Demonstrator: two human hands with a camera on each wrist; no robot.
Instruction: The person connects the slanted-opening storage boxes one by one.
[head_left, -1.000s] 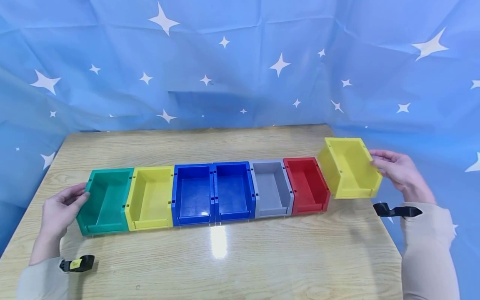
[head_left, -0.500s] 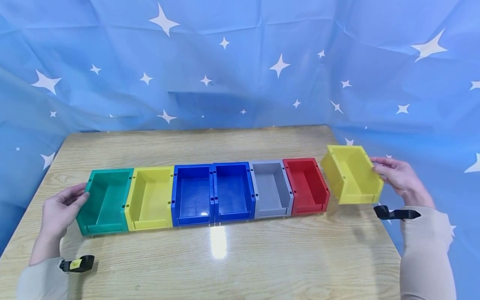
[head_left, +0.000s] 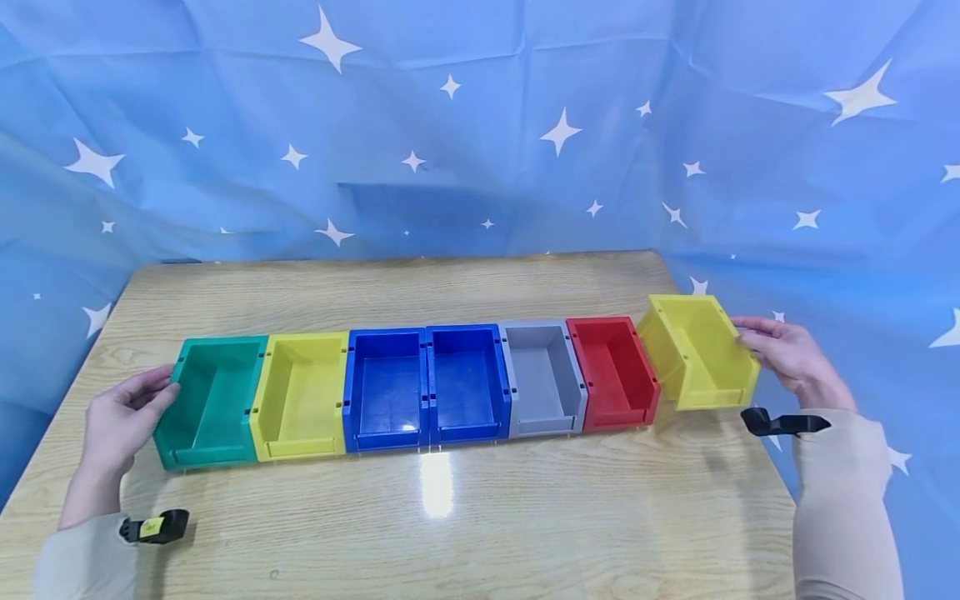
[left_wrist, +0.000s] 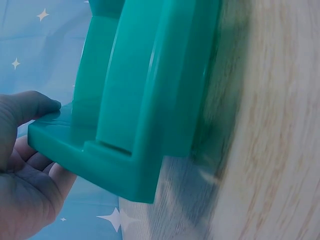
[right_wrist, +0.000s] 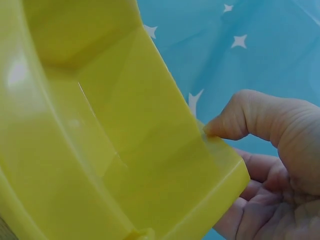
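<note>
My right hand (head_left: 797, 358) pinches the right wall of a yellow bin (head_left: 708, 350), thumb inside and fingers outside, as the right wrist view shows. That bin is tilted beside the red bin (head_left: 611, 367) at the row's right end; whether it touches the red bin or the table is hard to tell. At the other end, my left hand (head_left: 123, 417) grips the left wall of a green bin (head_left: 213, 400) between thumb and fingers. From the green bin the row runs through another yellow bin (head_left: 302, 392), two blue bins (head_left: 387, 379) and a grey bin (head_left: 542, 371) to the red one.
The bins stand side by side on a wood-grain table (head_left: 480, 533). A blue cloth (head_left: 480, 125) with white stars hangs behind and at both sides. Black straps (head_left: 783, 423) circle both wrists.
The right hand has lowered the yellow bin, bringing it nearer the table, and has shifted it slightly left toward the red bin lately. The left hand and the row have stayed put.
</note>
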